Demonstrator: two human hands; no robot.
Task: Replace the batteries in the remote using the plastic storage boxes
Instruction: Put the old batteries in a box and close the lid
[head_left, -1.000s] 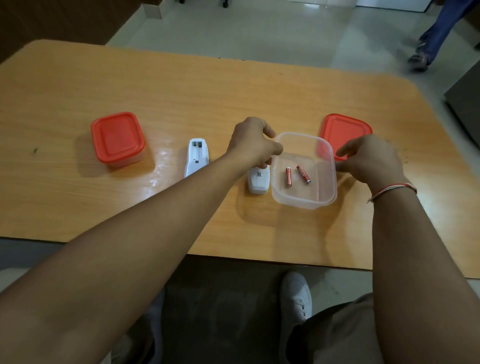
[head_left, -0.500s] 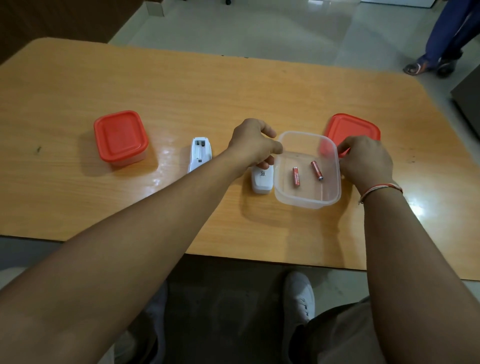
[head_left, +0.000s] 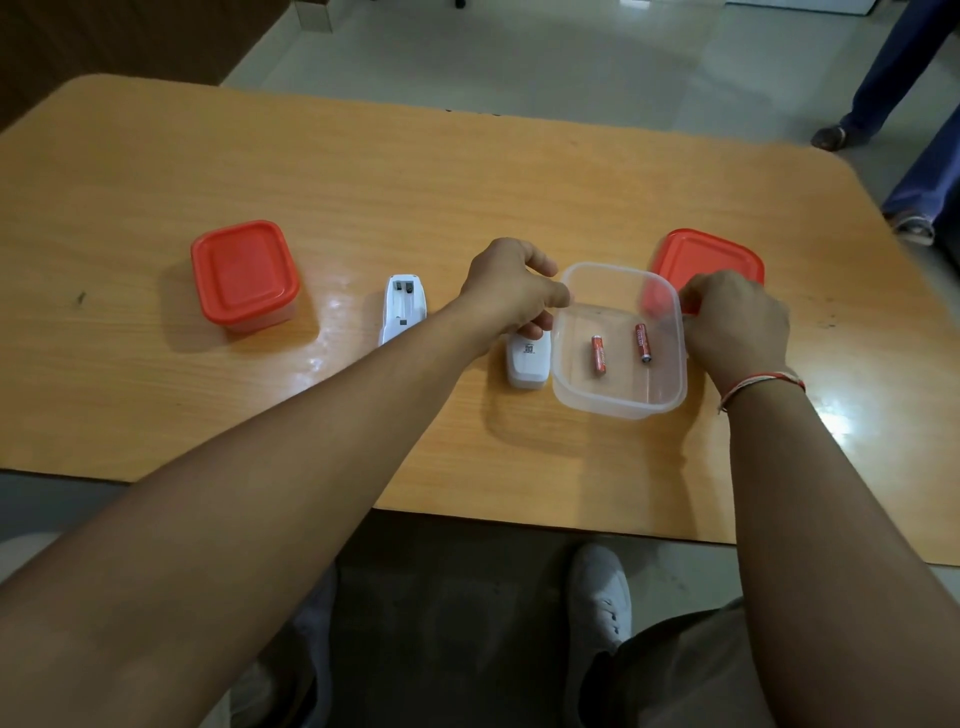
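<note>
Both hands are at the clear, lidless plastic storage box (head_left: 618, 384), which sits on the light wooden table (head_left: 467, 176) toward the person's right. The left hand (head_left: 511, 288) has its fingers curled over the box's left rim, thumb against the wall, gripping it. The right hand (head_left: 735, 325) is curled on the right rim, holding that side (a red-and-white thread bracelet (head_left: 761, 384) circles the wrist). Two small orange batteries (head_left: 598, 355) lie flat on the box's floor, apart from each other, roughly parallel. A loose red square lid (head_left: 719, 254) lies on the table just behind the box, partly hidden by the right hand. Touching the box's left wall lies the white battery cover (head_left: 529, 364). Further left is the white remote (head_left: 403, 306), face down, its battery bay open. At the far left stands a second plastic box with its red lid on (head_left: 244, 273).
</note>
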